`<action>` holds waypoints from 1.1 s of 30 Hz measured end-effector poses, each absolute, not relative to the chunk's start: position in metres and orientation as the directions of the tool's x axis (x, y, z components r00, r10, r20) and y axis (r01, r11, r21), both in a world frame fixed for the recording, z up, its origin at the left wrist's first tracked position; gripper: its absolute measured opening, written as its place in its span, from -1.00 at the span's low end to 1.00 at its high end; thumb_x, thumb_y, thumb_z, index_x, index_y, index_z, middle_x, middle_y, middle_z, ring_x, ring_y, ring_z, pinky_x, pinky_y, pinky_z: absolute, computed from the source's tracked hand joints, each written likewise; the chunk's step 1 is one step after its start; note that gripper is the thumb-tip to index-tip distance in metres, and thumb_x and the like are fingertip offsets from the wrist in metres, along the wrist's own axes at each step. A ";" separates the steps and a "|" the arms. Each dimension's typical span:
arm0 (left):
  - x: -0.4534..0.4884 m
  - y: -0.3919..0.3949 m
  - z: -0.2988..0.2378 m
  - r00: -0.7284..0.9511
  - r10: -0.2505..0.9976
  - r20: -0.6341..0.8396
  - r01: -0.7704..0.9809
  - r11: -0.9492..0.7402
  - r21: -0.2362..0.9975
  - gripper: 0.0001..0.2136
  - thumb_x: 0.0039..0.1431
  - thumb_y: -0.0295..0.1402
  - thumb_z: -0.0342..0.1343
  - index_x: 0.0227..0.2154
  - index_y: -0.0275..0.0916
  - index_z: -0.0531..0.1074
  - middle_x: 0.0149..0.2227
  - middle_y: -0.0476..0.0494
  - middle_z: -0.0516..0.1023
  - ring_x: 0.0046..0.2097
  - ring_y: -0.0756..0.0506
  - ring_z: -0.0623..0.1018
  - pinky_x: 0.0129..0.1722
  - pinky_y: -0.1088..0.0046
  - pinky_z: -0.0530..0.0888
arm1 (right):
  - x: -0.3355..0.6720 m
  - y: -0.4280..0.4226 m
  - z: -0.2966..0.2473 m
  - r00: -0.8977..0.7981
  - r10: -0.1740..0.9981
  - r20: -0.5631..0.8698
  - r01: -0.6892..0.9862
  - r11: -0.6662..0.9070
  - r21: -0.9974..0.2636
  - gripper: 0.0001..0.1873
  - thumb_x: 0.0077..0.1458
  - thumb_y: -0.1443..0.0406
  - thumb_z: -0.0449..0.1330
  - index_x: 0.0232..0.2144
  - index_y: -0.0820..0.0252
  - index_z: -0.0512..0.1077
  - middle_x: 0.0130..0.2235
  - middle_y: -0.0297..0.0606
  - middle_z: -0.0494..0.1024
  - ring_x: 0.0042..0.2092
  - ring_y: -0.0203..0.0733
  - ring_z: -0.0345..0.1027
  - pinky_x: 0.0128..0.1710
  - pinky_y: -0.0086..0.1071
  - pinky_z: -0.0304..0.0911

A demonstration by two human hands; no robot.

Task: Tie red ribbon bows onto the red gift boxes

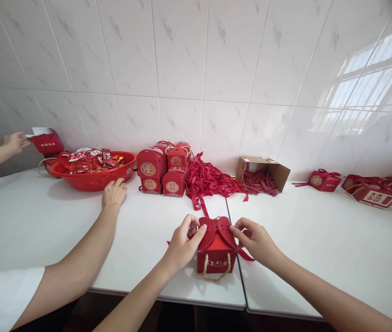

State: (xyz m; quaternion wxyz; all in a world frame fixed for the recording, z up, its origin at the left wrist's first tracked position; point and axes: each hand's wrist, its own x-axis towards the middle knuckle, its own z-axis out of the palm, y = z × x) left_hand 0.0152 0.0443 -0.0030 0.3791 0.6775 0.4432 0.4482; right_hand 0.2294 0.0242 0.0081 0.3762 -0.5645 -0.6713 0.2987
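Observation:
A small red gift box [215, 254] with a rope handle stands on the white table [320, 240] right in front of me. My left hand [183, 243] pinches the box's left heart-shaped top flap. My right hand [255, 238] pinches the right flap, where a red ribbon [245, 253] trails off to the side. Both hands are closed on the flaps, pressing them together at the top of the box.
A co-worker's hand [114, 193] rests by a red basin [94, 177] of wrapped sweets; another person's hand [16, 141] holds a red box [47, 141] at far left. Finished boxes [163, 170], a ribbon pile [209, 180], a tipped cardboard carton [263, 171] and more boxes [371, 190] line the wall.

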 end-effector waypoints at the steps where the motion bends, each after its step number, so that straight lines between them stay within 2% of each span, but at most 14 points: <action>1: 0.012 0.046 -0.003 0.206 0.941 0.269 0.281 -0.321 0.904 -0.78 0.17 -0.15 -0.01 -0.42 -0.19 0.26 -0.52 0.08 0.24 -0.47 0.01 0.28 -0.43 0.51 0.25 | 0.233 0.025 0.010 -0.083 0.983 0.162 0.520 0.182 -0.835 -0.60 0.10 -0.04 0.02 -0.45 0.15 0.31 -0.50 -0.35 0.41 -0.51 -0.29 0.27 -0.52 -0.41 0.16; 4: 0.001 0.052 0.001 0.226 0.935 0.273 0.370 -0.341 0.864 -0.73 0.14 -0.14 0.00 -0.52 -0.22 0.33 -0.54 0.03 0.30 -0.45 -0.02 0.31 -0.40 0.48 0.26 | 0.249 0.026 0.023 -0.159 0.977 0.141 0.557 0.207 -0.804 -0.64 0.09 -0.02 0.05 -0.31 0.14 0.35 -0.51 -0.41 0.36 -0.55 -0.34 0.16 -0.55 -0.44 0.08; 8: -0.008 0.058 0.002 0.253 0.924 0.287 0.455 -0.376 0.807 -0.67 0.12 -0.14 0.02 -0.63 -0.24 0.34 -0.51 -0.02 0.36 -0.41 -0.04 0.36 -0.35 0.45 0.30 | 0.271 0.023 0.040 -0.231 0.964 0.132 0.741 0.262 -0.618 -0.65 0.11 -0.01 0.04 -0.40 0.12 0.39 -0.57 -0.41 0.33 -0.53 -0.31 0.13 -0.53 -0.43 0.03; 15: -0.018 0.057 0.004 0.309 0.913 0.267 0.532 -0.399 0.747 -0.64 0.18 -0.12 -0.05 -0.62 -0.23 0.28 -0.53 0.01 0.30 -0.43 -0.03 0.34 -0.38 0.46 0.30 | 0.301 0.025 0.032 -0.143 0.989 -0.025 0.900 0.119 -0.419 -0.64 0.15 0.05 -0.03 -0.50 0.13 0.35 -0.52 -0.30 0.45 -0.50 -0.24 0.22 -0.51 -0.39 0.06; 18: -0.020 0.058 0.002 0.320 0.903 0.287 0.565 -0.425 0.707 -0.66 0.20 -0.13 -0.07 -0.58 -0.22 0.32 -0.47 -0.04 0.36 -0.40 -0.05 0.38 -0.36 0.44 0.32 | 0.303 0.026 0.025 -0.047 0.994 0.102 0.918 0.083 -0.387 -0.74 0.14 0.12 -0.03 -0.40 0.12 0.34 -0.35 -0.24 0.50 -0.44 -0.22 0.30 -0.46 -0.36 0.11; 21: -0.019 0.053 -0.001 0.237 0.875 0.422 0.569 -0.477 0.669 -0.77 0.20 -0.18 -0.06 -0.39 -0.19 0.39 -0.28 -0.12 0.43 -0.25 -0.10 0.43 -0.24 0.40 0.36 | 0.299 0.024 0.022 0.044 0.959 0.278 0.905 0.079 -0.417 -0.82 0.10 0.19 -0.01 -0.34 0.12 0.33 -0.22 -0.21 0.46 -0.40 -0.21 0.32 -0.41 -0.32 0.16; 22: -0.018 0.050 -0.002 0.185 0.861 0.475 0.574 -0.486 0.659 -0.80 0.20 -0.19 -0.05 -0.35 -0.17 0.38 -0.25 -0.13 0.42 -0.21 -0.12 0.43 -0.20 0.38 0.36 | 0.297 0.021 0.022 0.044 0.956 0.288 0.888 0.095 -0.451 -0.85 0.08 0.22 0.00 -0.37 0.12 0.33 -0.26 -0.23 0.46 -0.41 -0.21 0.31 -0.41 -0.32 0.16; 24: -0.017 0.040 -0.002 0.140 0.851 0.506 0.581 -0.484 0.654 -0.80 0.21 -0.21 -0.07 -0.40 -0.17 0.37 -0.31 -0.12 0.42 -0.23 -0.12 0.44 -0.21 0.39 0.36 | 0.291 0.013 0.025 -0.045 0.979 0.199 0.802 0.155 -0.577 -0.89 0.02 0.27 0.03 -0.46 0.13 0.33 -0.42 -0.31 0.43 -0.45 -0.24 0.26 -0.44 -0.36 0.15; 27: -0.016 0.025 -0.001 0.292 0.884 0.364 0.596 -0.466 0.654 -0.67 0.21 -0.20 -0.08 -0.62 -0.17 0.34 -0.56 -0.05 0.38 -0.48 -0.08 0.38 -0.35 0.40 0.32 | 0.278 -0.002 0.029 -0.321 0.946 -0.031 0.627 0.188 -0.756 -0.85 0.02 0.28 0.06 -0.48 0.13 0.41 -0.60 -0.40 0.30 -0.54 -0.32 0.11 -0.55 -0.43 0.03; 29: -0.015 0.019 0.000 0.349 0.904 0.248 0.632 -0.422 0.650 -0.64 0.20 -0.19 -0.06 -0.67 -0.16 0.38 -0.66 -0.02 0.37 -0.58 -0.07 0.33 -0.36 0.38 0.29 | 0.269 -0.008 0.027 -0.402 0.912 -0.077 0.624 0.211 -0.753 -0.81 0.06 0.25 0.07 -0.48 0.14 0.46 -0.62 -0.41 0.27 -0.56 -0.35 0.04 -0.56 -0.44 -0.03; 31: -0.016 0.018 0.000 0.280 0.944 0.174 0.645 -0.319 0.694 -0.70 0.18 -0.15 -0.04 -0.53 -0.11 0.50 -0.60 -0.04 0.47 -0.51 -0.12 0.42 -0.33 0.36 0.29 | 0.263 -0.008 0.022 -0.378 0.922 -0.084 0.652 0.201 -0.731 -0.73 0.10 0.16 0.06 -0.49 0.15 0.45 -0.61 -0.40 0.28 -0.58 -0.36 0.05 -0.56 -0.43 -0.03; 33: -0.017 0.023 -0.001 0.165 0.981 0.101 0.563 -0.178 0.807 -0.71 0.16 -0.08 -0.03 -0.26 -0.08 0.52 -0.42 -0.09 0.56 -0.34 -0.17 0.51 -0.33 0.38 0.32 | 0.260 -0.002 0.015 -0.335 0.930 -0.148 0.603 0.091 -0.793 -0.61 0.15 0.02 -0.02 -0.41 0.15 0.43 -0.63 -0.41 0.28 -0.61 -0.35 0.09 -0.57 -0.43 0.02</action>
